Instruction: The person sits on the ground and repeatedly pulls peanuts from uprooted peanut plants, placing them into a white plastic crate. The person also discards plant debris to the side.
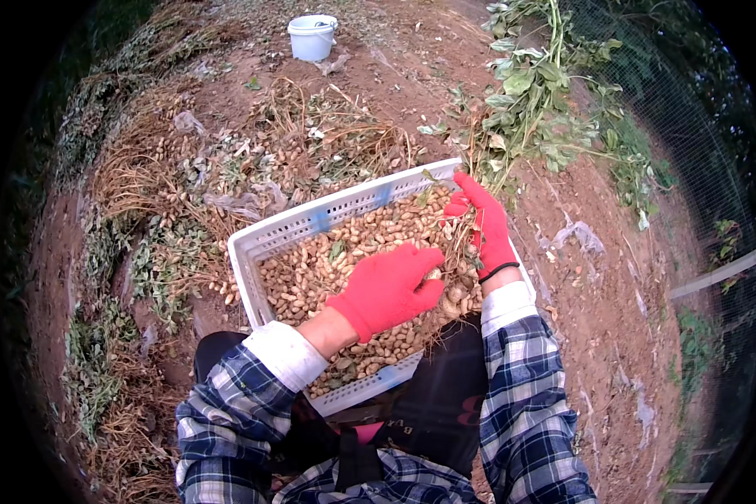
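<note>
A white plastic crate (271,230) with slotted walls holds many unshelled peanuts (309,271). My left hand (387,291), in a red glove, is over the middle of the crate, with a pale peanut pod (434,274) between thumb and fingers. At the crate's right side, my red-gloved right hand (490,223) grips the dry stems of a peanut plant (458,242). Pods and thin roots hang below that hand, over the crate's right end. Its palm side is partly hidden by the stems. A few green leaves lie among the loose peanuts.
Uprooted peanut plants (145,170) are heaped beyond and left of the crate. A white bucket (312,39) stands on the soil farther off. Tall leafy stalks (529,94) lie at upper right, near mesh netting (661,120). Plastic film scraps (579,236) litter the soil.
</note>
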A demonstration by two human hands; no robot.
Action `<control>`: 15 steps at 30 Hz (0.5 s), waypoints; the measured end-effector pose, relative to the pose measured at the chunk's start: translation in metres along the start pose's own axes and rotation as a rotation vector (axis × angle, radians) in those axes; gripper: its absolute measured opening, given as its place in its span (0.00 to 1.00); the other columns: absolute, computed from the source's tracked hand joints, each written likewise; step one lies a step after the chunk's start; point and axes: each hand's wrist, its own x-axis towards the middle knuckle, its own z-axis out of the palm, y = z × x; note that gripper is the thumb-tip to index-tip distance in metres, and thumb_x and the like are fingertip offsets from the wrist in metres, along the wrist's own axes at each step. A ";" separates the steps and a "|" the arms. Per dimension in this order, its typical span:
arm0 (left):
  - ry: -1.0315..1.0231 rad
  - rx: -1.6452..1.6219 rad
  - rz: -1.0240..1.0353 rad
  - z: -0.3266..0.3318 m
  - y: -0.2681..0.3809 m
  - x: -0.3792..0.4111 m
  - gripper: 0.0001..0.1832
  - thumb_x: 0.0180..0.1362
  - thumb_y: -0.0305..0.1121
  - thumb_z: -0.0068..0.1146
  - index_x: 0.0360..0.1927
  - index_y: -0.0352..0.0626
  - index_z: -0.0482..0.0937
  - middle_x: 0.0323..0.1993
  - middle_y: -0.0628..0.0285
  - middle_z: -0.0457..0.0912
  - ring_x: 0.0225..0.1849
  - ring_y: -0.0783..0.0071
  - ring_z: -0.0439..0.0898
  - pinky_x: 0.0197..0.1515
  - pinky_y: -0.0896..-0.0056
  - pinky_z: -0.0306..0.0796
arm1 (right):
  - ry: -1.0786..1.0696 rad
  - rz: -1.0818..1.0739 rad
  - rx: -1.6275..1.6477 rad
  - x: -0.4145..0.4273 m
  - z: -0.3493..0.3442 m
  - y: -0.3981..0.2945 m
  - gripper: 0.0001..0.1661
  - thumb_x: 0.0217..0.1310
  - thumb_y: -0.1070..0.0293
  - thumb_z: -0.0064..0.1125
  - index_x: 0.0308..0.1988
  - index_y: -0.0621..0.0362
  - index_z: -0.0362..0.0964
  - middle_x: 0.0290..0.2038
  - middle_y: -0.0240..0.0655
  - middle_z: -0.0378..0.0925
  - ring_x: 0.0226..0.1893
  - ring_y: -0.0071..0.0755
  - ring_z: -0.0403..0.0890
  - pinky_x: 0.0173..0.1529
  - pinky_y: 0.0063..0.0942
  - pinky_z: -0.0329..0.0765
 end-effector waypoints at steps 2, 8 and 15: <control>0.075 -0.009 0.003 0.002 -0.002 -0.001 0.15 0.51 0.37 0.54 0.43 0.48 0.74 0.29 0.56 0.76 0.30 0.56 0.77 0.31 0.61 0.71 | 0.018 -0.038 -0.009 0.006 -0.002 0.005 0.12 0.57 0.63 0.58 0.29 0.59 0.68 0.19 0.27 0.65 0.15 0.20 0.66 0.18 0.19 0.64; -0.063 0.036 -0.098 -0.008 0.007 0.002 0.11 0.53 0.37 0.52 0.40 0.48 0.74 0.27 0.54 0.76 0.29 0.54 0.77 0.30 0.60 0.71 | 0.221 -0.153 -0.212 0.009 -0.002 0.014 0.14 0.57 0.61 0.57 0.31 0.62 0.71 0.23 0.35 0.73 0.18 0.27 0.73 0.21 0.25 0.70; -0.178 0.061 -0.055 -0.033 -0.010 -0.020 0.14 0.55 0.44 0.52 0.39 0.48 0.76 0.31 0.57 0.78 0.34 0.58 0.78 0.33 0.62 0.71 | 0.111 -0.120 -0.070 0.006 -0.032 -0.009 0.11 0.58 0.61 0.54 0.26 0.54 0.67 0.16 0.25 0.67 0.15 0.26 0.71 0.21 0.30 0.73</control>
